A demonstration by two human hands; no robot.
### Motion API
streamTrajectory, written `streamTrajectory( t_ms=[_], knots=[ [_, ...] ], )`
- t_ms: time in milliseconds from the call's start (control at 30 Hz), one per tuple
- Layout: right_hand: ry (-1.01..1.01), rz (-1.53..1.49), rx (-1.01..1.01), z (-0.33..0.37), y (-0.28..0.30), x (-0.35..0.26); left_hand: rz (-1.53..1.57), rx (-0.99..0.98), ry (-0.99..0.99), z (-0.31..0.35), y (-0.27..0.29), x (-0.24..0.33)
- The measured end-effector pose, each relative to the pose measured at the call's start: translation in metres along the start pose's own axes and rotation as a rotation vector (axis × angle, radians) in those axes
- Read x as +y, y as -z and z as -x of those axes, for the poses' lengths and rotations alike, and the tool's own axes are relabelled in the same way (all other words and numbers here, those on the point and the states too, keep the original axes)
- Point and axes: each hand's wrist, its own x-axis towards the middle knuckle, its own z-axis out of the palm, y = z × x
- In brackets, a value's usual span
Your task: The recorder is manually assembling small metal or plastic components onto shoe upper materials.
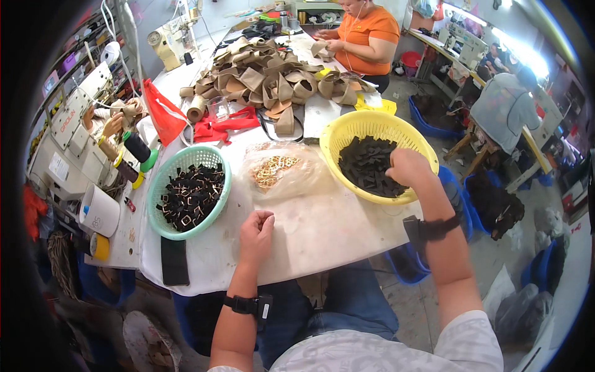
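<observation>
Yellow basket (387, 199) of black strips (365, 158), right hand (409, 167) over them.
Left hand (256, 234) curls by tabletop (328, 226); cannot tell whether either grips anything.

The plastic basket (378, 124) at right is yellow, its fabric strips (364, 166) black; the round basket (197, 154) at left is mint green, its looped straps (186, 201) black with gold-toned buckles. Loose buckles (273, 170) are gold-toned too. The tabletop (322, 229) is whitish, the smartphone (175, 261) black, the co-worker's shirt (372, 40) plain orange, the jeans (356, 297) blue, the wearer's T-shirt (353, 354) white, faintly patterned in grey.
</observation>
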Motion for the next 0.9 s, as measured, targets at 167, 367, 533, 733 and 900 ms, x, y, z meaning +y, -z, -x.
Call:
streamTrajectory(
  t_ms=[167, 367, 533, 733, 900],
  knots=[
    [0.017, 0.035, -0.173, -0.018, -0.029, 0.002, -0.189, 0.042, -0.011, 0.005, 0.001, 0.012],
    [0.053, -0.129, 0.404, 0.000, -0.022, 0.002, -0.367, 0.015, -0.072, -0.026, -0.002, 0.023],
    [0.540, -0.667, 0.740, 0.058, -0.025, -0.088, -0.730, -0.084, -0.414, -0.107, -0.009, 0.015],
    [0.656, -0.762, 0.569, 0.073, -0.109, -0.131, -1.206, -0.258, -0.313, -0.156, -0.045, 0.018],
    [0.530, -0.900, 0.535, 0.062, -0.147, -0.123, -1.254, -0.223, -0.237, -0.148, -0.057, 0.028]
  ],
)
